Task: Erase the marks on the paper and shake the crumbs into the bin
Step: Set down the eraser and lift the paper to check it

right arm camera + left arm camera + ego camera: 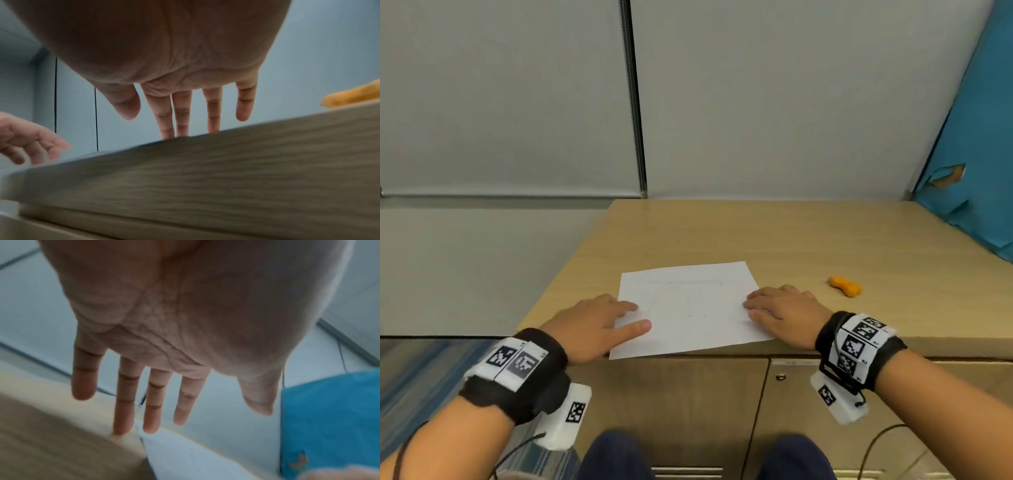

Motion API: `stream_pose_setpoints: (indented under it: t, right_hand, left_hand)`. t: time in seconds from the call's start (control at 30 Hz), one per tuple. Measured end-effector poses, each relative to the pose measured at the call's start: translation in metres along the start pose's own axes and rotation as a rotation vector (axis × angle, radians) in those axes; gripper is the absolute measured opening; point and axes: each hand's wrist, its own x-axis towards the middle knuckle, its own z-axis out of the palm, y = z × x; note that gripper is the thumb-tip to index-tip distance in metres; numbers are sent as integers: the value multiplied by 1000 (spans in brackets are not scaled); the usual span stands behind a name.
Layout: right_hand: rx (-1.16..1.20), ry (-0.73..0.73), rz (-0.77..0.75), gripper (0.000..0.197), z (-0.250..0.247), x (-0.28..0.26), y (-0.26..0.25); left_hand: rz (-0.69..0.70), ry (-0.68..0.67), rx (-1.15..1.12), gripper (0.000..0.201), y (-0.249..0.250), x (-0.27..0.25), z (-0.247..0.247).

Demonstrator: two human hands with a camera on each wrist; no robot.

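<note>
Your left hand [589,325] lies flat, fingers [633,327] straight on the paper's [688,308] left edge, gripping nothing. The paper sits at the worktop's [808,240] near edge, with only faint marks visible. Your right hand [784,311] presses its right edge, fingers straight. The eraser [845,286] lies right, untouched. Erasing looks mostly done; shaking remains, and no bin shows.

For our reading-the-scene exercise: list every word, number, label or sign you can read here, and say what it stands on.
No readable words or numbers.
Wristbands: black-and-white square code patterns, not text; tiny characters beside them are too small to read.
Paper: faint pencil lines, too faint to read.
Orange eraser: no print visible.
</note>
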Motion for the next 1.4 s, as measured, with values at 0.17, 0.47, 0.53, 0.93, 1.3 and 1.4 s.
stream_pose_setpoints:
  t: [0.17,0.47,0.53,0.93,1.3,1.4]
  right_hand:
    - [128,48,9,58,-1,-2,1]
    - [79,29,32,48,16,-18,-30]
    - [124,59,12,48,16,-23,-32]
    - [1343,54,359,36,40,-47,-54]
    - [1796,-224,204,35,63,-12,-113]
    - [1731,-259,162,34,72,-9,-128]
  left_hand:
    - [-204,175,-400,70,-41,-33,-8]
    - [-210,190,-1224,68,-38,-33,50]
    - [-167,230,-1338,60,-41,-31,48]
    - [23,93,-1364,102,-86,-53,61]
    - [-20,142,-1438,64,-128,-110,86]
    - [-87,211,-1416,54,-137,-125,92]
